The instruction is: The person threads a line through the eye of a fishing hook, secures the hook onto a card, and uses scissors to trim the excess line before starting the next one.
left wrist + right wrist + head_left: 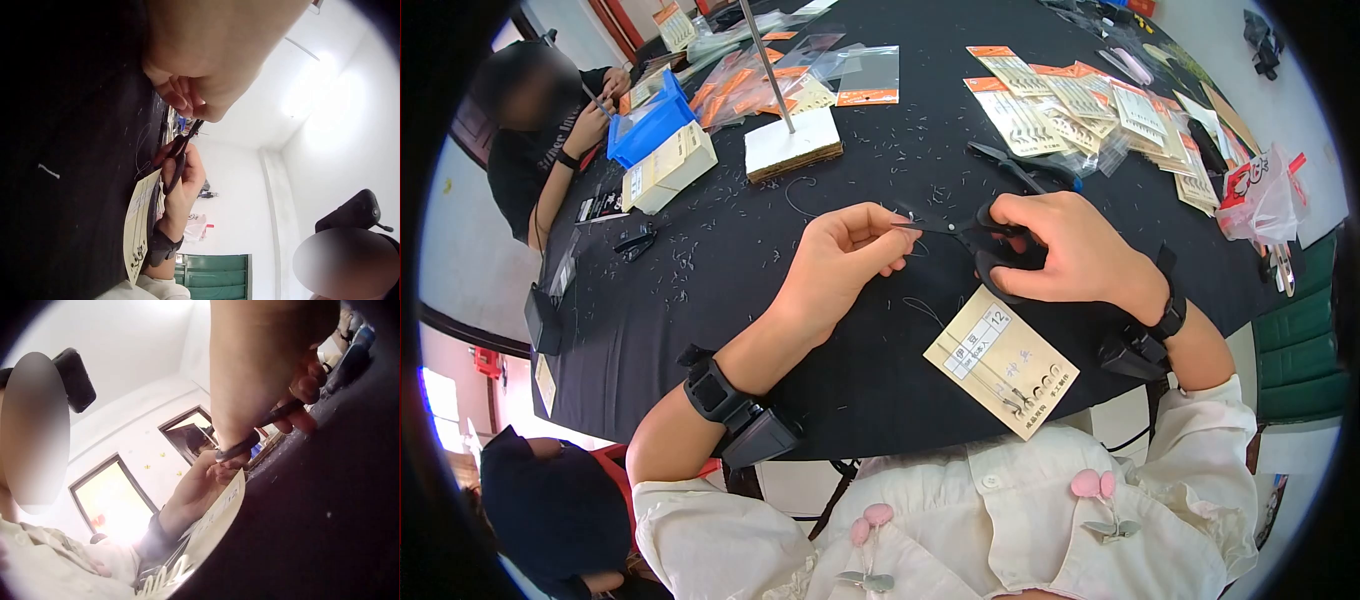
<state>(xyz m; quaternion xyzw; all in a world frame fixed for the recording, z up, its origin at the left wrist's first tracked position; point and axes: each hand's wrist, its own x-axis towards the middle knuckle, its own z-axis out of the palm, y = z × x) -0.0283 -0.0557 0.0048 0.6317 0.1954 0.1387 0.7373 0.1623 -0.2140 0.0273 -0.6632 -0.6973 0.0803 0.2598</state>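
My right hand (1080, 245) grips black-handled scissors (953, 228), with thumb and fingers through the loops. Their blades point left, tips right at the fingertips of my left hand (835, 265). That hand pinches a thin line between thumb and forefinger; a dark curl of line (800, 197) shows just beyond it. Below the scissors lies a cream card (1000, 362) printed with characters and a 12, carrying fish hooks (1035, 392) along its near edge. A loop of line sticks out from the card's far end. In the left wrist view the scissors' handle (176, 172) is seen in the right hand.
Line clippings litter the black tablecloth (730, 310). Beyond my hands are a white block (793, 145) with a metal rod, packed hook cards (1040, 105), another pair of scissors (1010, 165) and a blue bin (650, 120). A person (535, 130) sits at the far left.
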